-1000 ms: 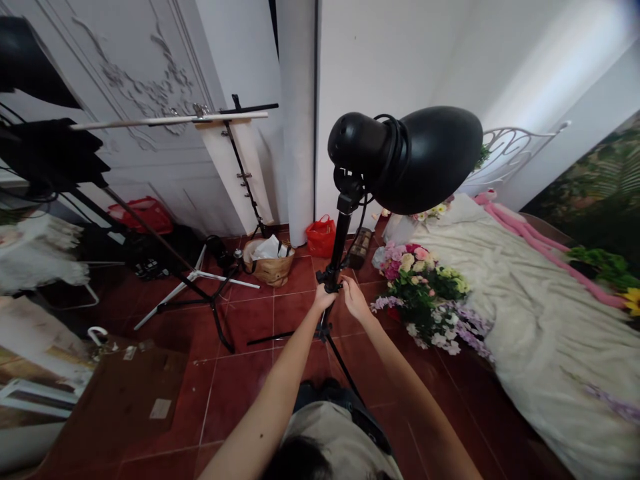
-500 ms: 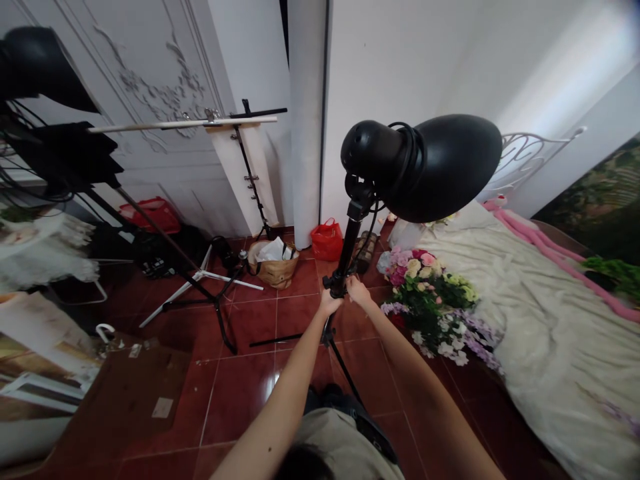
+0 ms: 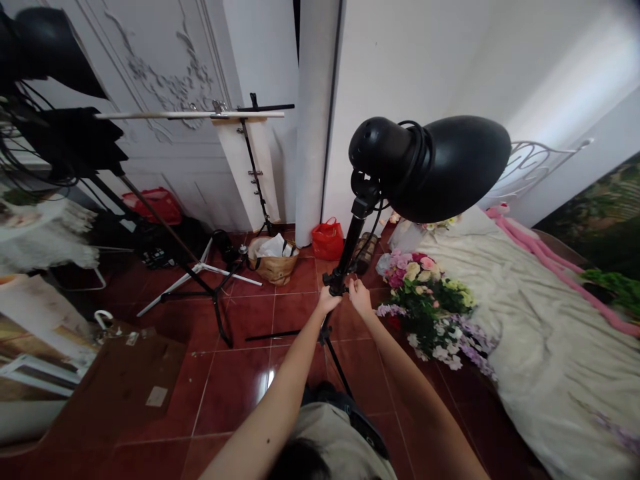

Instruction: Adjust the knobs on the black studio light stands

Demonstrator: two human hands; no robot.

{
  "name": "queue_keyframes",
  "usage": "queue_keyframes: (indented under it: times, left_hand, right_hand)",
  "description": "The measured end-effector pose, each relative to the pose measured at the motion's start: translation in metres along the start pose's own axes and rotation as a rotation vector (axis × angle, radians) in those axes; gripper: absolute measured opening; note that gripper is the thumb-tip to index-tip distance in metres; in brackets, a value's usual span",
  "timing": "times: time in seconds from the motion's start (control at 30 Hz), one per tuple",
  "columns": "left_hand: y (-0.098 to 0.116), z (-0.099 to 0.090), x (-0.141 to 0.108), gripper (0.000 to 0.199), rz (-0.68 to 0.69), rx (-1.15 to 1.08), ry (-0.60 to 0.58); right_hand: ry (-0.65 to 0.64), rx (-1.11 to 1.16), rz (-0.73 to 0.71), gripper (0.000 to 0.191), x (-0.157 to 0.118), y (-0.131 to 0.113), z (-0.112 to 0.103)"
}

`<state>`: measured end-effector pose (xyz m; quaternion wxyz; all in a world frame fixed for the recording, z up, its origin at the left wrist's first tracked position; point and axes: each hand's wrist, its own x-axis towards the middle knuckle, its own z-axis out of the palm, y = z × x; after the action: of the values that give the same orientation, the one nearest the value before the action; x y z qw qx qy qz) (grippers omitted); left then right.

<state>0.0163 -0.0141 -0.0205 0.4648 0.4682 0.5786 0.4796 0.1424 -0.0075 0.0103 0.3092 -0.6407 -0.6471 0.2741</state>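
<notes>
A black light stand rises before me, carrying a studio lamp with a wide black reflector that faces right. Its cable is coiled around the lamp's neck. My left hand is wrapped around the stand's pole just below a black clamp collar. At the collar's right side, my right hand has its fingers pinched at a small knob, which the fingers mostly hide. The stand's dark legs spread over the red tiles below my hands.
Flower bouquets lie right of the stand, beside a bed with a pale cover. A red bag and a woven basket sit by the wall. Another lamp stand stands left, near flat cardboard.
My view has shifted slightly, so the lamp appears a little farther right. Both hands stay at the collar; the right hand's fingers have turned a little at the knob.
</notes>
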Motion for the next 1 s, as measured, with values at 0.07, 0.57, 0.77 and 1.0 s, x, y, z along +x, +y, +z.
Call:
queue_keyframes:
  times: [0.07,0.57,0.77,1.0]
  left_hand:
    - [0.001,0.000,-0.001,0.010,0.016,-0.001,-0.011]
    - [-0.003,0.001,-0.002,0.010,-0.018,0.004,-0.012]
    - [-0.013,0.000,0.004,0.009,-0.007,0.000,-0.037]
    - [-0.015,-0.002,0.008,0.010,-0.018,-0.015,-0.077]
  right_hand:
    - [0.017,0.088,-0.086,0.037,-0.015,0.006,-0.003]
    - [-0.143,0.326,-0.214,0.044,-0.033,0.022,-0.015]
    - [-0.115,0.383,-0.211,0.039,-0.024,0.028,-0.008]
    - [0.075,0.714,0.064,0.040,-0.021,0.008,0.019]
